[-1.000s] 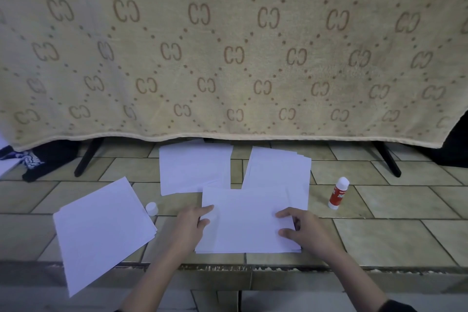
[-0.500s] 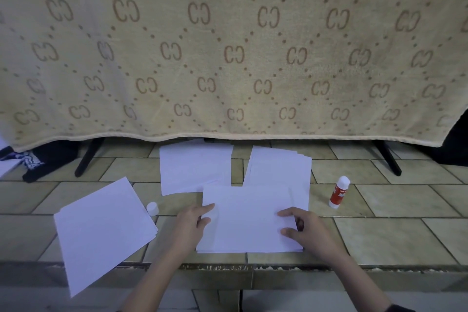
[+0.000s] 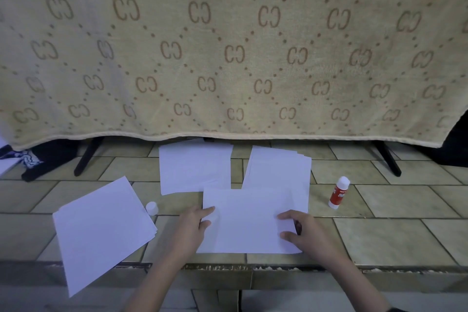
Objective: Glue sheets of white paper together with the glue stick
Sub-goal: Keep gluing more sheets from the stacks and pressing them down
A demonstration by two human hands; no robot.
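A white sheet of paper [image 3: 248, 220] lies flat on the tiled surface right in front of me. My left hand [image 3: 192, 228] rests on its left edge, index finger and thumb lying on the paper. My right hand [image 3: 304, 233] presses on its right part with index finger and thumb spread on top. The red glue stick [image 3: 338, 194] with a white top stands upright to the right, away from both hands. A small white cap [image 3: 152, 208] sits to the left of my left hand.
A stack of white sheets [image 3: 101, 230] lies at the left, hanging over the front edge. More sheets [image 3: 195, 167] lie behind, with a fanned stack [image 3: 278, 167] to their right. A beige patterned towel [image 3: 228, 53] hangs behind on a black-legged stand [image 3: 387, 159].
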